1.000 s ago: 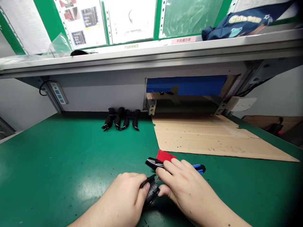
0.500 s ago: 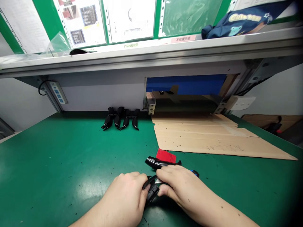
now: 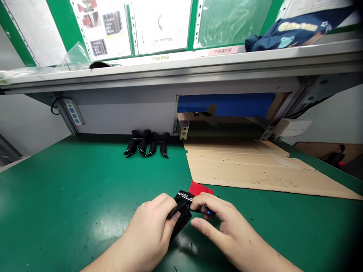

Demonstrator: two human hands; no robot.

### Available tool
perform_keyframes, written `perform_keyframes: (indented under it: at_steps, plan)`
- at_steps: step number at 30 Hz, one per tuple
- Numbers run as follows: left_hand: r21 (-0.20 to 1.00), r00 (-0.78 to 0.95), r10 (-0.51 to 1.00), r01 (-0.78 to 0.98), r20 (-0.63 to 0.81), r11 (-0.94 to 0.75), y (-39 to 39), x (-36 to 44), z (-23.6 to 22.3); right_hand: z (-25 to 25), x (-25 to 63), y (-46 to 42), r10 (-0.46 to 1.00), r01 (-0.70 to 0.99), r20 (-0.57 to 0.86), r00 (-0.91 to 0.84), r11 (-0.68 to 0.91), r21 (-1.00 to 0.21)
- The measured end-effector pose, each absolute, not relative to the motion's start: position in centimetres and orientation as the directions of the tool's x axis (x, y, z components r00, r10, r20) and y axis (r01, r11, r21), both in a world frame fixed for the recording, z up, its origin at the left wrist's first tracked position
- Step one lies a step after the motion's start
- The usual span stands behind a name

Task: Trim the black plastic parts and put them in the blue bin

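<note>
My left hand (image 3: 151, 228) is closed round a glossy black plastic part (image 3: 181, 215) low on the green table (image 3: 70, 196). My right hand (image 3: 221, 223) pinches a small blue-handled knife (image 3: 208, 211) against that part's upper edge. A second black part (image 3: 184, 195) lies just behind my fingers, partly hidden. A red card (image 3: 200, 188) lies flat behind it.
Several black plastic parts (image 3: 147, 145) stand in a row at the back of the table. A flattened cardboard sheet (image 3: 255, 170) covers the right side. Behind it is an opening with a blue bin (image 3: 224, 104). A shelf (image 3: 181, 68) runs overhead with a power strip (image 3: 73, 111) below it.
Both hands have shifted slightly away from me with the black part. My right hand has turned, so the knife's blue handle now sits under its fingers.
</note>
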State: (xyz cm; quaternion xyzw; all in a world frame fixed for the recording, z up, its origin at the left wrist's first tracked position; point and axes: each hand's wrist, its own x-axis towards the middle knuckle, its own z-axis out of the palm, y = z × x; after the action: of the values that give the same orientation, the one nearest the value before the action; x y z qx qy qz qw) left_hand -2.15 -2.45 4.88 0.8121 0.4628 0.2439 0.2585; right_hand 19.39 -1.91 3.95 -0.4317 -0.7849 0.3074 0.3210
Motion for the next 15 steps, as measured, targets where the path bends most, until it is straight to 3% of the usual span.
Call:
perform_keyframes:
  at_steps: [10, 15]
  plan:
    - [0.463, 0.495, 0.787, 0.636, 0.368, -0.617, -2.5, -1.7, 3.2, 4.7, 18.3, -3.4, 0.831, 0.412, 0.462, -0.311, 0.556, -0.722]
    - [0.439, 0.461, 0.767, 0.633, 0.447, -0.637, -2.3, -1.3, 2.8, 4.9, 17.9, -3.8, 0.868, 0.328, 0.435, -0.24, 0.494, -0.805]
